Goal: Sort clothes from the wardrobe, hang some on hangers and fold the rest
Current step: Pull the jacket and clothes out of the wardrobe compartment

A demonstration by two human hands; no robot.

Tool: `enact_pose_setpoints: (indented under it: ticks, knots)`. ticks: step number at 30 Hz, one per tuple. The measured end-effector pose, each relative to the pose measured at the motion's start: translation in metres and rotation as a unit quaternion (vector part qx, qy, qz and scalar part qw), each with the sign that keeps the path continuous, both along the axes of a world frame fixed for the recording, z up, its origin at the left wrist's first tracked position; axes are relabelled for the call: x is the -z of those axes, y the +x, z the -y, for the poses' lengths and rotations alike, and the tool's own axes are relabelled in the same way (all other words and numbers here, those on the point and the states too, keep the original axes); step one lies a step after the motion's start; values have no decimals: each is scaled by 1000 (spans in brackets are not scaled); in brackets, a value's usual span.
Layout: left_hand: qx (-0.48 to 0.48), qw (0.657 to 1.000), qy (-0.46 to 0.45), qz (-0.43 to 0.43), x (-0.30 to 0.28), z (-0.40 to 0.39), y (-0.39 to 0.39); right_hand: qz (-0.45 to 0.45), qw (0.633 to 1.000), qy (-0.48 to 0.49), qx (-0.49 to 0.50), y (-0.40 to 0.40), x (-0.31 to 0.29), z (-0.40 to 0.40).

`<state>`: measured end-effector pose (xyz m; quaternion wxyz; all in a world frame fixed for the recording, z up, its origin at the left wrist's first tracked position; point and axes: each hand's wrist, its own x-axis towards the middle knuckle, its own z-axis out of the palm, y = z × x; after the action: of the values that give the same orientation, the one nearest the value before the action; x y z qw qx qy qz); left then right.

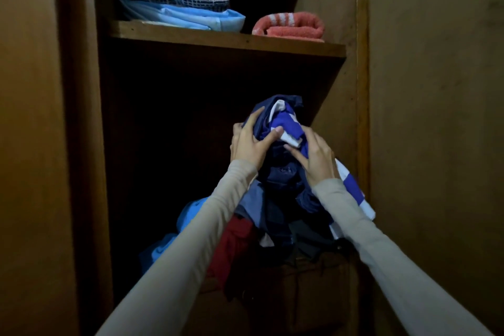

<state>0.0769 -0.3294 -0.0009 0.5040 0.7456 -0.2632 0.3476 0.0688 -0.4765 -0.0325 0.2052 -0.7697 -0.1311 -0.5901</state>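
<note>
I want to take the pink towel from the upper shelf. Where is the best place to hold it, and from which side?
Probably grip the pink towel at its rounded right end, coming from the front over the shelf edge. It lies folded flat, with bare shelf between it and the blue stack on its left, so one grip pinching all layers should keep it folded.

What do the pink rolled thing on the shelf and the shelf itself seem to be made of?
The pink towel looks like terry cloth: its surface is fuzzy and looped, matte, with white stripes woven in. The shelf looks like wood or a wood-faced board, brown with a dull, slightly smooth finish and a plain squared front edge; the dim light leaves solid wood or veneer open.
</note>
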Motion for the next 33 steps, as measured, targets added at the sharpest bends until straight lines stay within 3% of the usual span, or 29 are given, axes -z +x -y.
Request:
enact_pose_setpoints:
  ticks: [5, 9, 16, 23, 33]
  knots:
    - [21, 1000, -15, -13, 8, -23, -38, 42, 987, -78, 137, -51, -2, -22]
    - [17, 999, -17, -38, 31, -43, -76, 24, 968, -120, 220, -96, 15, -44]
    - [62, 996, -2, -58, 79, -86, -159, -77, 984, -92, 133, -187, 68, -86]
    - [126, 986, 23, -106, 130, -111, -230, -193, 973, -33, 123, -281, 121, -117]
    - [204, 964, 72, -153, 186, -115, -333, -282, 948, 48, 141, -405, 176, -130]
